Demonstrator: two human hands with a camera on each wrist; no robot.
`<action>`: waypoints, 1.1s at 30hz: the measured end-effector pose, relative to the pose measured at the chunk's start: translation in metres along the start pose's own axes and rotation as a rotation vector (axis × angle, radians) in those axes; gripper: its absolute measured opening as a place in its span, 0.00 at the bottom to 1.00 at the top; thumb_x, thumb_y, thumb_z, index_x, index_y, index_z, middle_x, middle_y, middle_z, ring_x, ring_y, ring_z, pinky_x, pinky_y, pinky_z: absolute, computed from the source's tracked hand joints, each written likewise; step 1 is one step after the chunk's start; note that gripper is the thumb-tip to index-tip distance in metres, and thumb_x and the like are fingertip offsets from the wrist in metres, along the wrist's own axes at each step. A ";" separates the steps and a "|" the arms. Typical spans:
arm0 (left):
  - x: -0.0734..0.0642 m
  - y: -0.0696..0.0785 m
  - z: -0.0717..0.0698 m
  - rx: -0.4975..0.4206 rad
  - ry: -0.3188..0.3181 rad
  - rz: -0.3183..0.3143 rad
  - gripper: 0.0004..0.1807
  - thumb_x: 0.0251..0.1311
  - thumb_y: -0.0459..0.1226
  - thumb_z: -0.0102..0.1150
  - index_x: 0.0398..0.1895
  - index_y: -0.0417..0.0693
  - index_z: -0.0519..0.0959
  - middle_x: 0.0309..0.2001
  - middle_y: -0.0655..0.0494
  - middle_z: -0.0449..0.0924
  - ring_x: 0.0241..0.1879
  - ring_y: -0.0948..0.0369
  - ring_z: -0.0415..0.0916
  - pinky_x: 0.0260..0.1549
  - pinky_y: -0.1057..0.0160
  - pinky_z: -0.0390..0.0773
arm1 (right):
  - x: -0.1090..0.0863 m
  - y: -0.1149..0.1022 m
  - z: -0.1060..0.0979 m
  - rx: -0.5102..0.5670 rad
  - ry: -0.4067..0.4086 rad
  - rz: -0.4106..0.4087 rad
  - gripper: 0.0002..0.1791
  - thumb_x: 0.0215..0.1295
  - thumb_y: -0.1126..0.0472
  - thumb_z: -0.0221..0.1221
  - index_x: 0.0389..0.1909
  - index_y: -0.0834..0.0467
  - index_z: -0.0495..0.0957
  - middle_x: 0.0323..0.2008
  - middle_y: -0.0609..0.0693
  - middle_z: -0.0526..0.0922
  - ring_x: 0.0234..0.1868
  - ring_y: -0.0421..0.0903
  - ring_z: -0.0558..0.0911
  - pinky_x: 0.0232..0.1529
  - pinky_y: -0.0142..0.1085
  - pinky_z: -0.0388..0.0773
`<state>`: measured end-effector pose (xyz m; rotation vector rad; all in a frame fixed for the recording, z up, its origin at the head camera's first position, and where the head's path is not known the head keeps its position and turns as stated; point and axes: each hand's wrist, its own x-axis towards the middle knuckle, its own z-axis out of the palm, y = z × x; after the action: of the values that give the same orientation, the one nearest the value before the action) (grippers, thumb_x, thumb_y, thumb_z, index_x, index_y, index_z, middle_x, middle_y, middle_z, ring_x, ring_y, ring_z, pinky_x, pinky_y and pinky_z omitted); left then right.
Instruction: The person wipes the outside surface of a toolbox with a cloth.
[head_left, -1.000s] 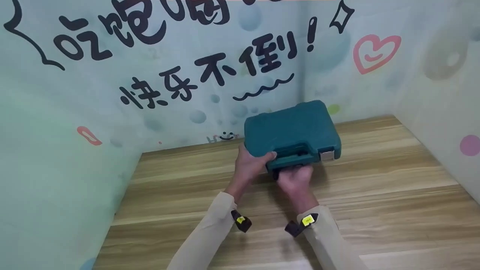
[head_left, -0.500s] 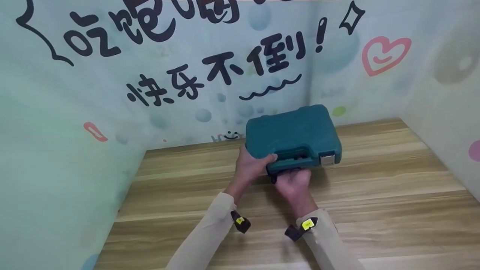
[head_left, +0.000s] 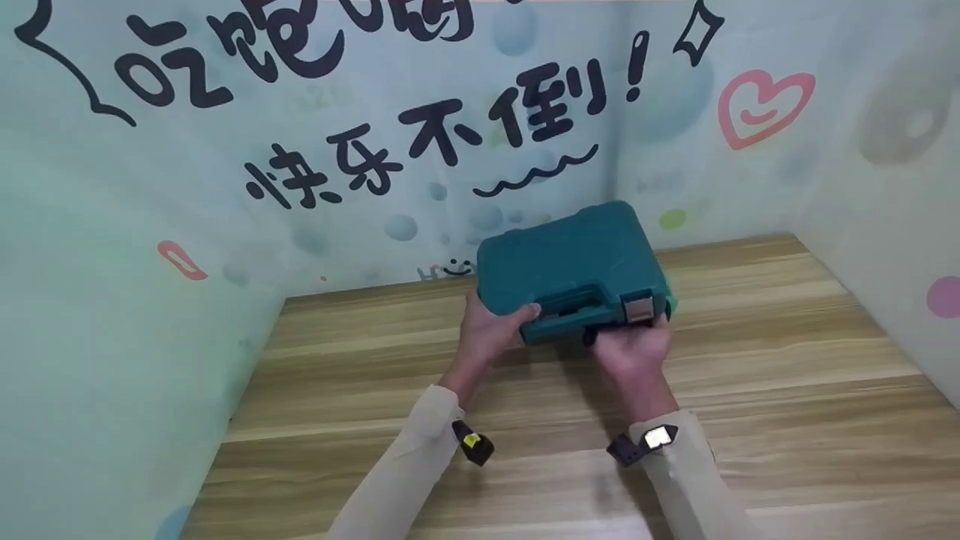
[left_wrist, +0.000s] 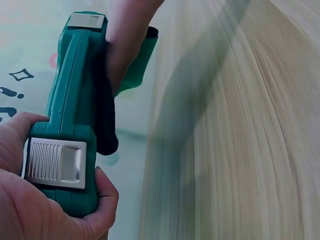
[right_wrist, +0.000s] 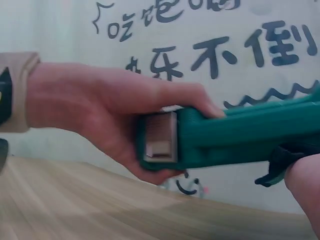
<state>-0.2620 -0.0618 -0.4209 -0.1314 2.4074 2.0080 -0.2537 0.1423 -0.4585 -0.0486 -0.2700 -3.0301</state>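
A teal hard plastic carrying case (head_left: 562, 262) with a built-in handle and metal latches is held up off the wooden surface. My left hand (head_left: 486, 326) grips its left front corner, thumb on top and fingers below, around a silver latch (left_wrist: 56, 162). Beneath the case, near its right front corner, is my right hand (head_left: 634, 352) with a green cloth (left_wrist: 139, 70) that has a dark part against the case's underside. A bit of that cloth pokes out past the right edge in the head view. The case hides the right fingers.
The wood-grain tabletop (head_left: 750, 352) lies under both arms. A pale printed wall covering (head_left: 360, 247) with black characters and a pink heart stands close behind the case. More walls rise at left and right.
My right hand has slid to the right under the case, and green cloth now shows past its right edge. The case has shifted slightly left and tilted; the left hand keeps its grip.
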 end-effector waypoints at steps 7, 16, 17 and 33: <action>0.008 0.001 0.002 -0.028 0.055 0.013 0.58 0.52 0.49 0.78 0.80 0.49 0.50 0.74 0.48 0.60 0.69 0.52 0.62 0.66 0.51 0.64 | -0.008 0.036 0.002 -0.096 0.072 -0.012 0.32 0.79 0.42 0.32 0.81 0.41 0.44 0.77 0.46 0.55 0.74 0.46 0.56 0.73 0.42 0.49; 0.013 0.005 -0.003 0.010 0.099 0.094 0.57 0.51 0.46 0.79 0.79 0.48 0.52 0.72 0.48 0.62 0.68 0.54 0.62 0.66 0.54 0.64 | -0.020 0.065 0.011 -0.235 0.160 0.013 0.34 0.78 0.49 0.35 0.81 0.46 0.40 0.75 0.48 0.53 0.75 0.46 0.54 0.73 0.42 0.50; 0.014 0.005 -0.003 0.008 0.097 0.093 0.57 0.51 0.46 0.79 0.78 0.48 0.52 0.72 0.48 0.62 0.68 0.54 0.62 0.66 0.54 0.64 | -0.021 0.066 0.012 -0.250 0.163 0.012 0.34 0.78 0.49 0.35 0.81 0.46 0.39 0.76 0.48 0.52 0.75 0.47 0.54 0.73 0.42 0.50; 0.018 0.006 -0.002 0.091 0.079 0.041 0.62 0.52 0.50 0.77 0.81 0.46 0.46 0.75 0.45 0.56 0.72 0.52 0.57 0.66 0.53 0.63 | -0.029 0.033 0.024 -0.373 0.210 -0.025 0.32 0.78 0.54 0.33 0.80 0.48 0.40 0.75 0.45 0.51 0.74 0.44 0.55 0.72 0.39 0.51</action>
<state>-0.2803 -0.0638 -0.4153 -0.1652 2.5650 1.9413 -0.2214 0.1171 -0.4300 0.2446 0.3135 -3.0310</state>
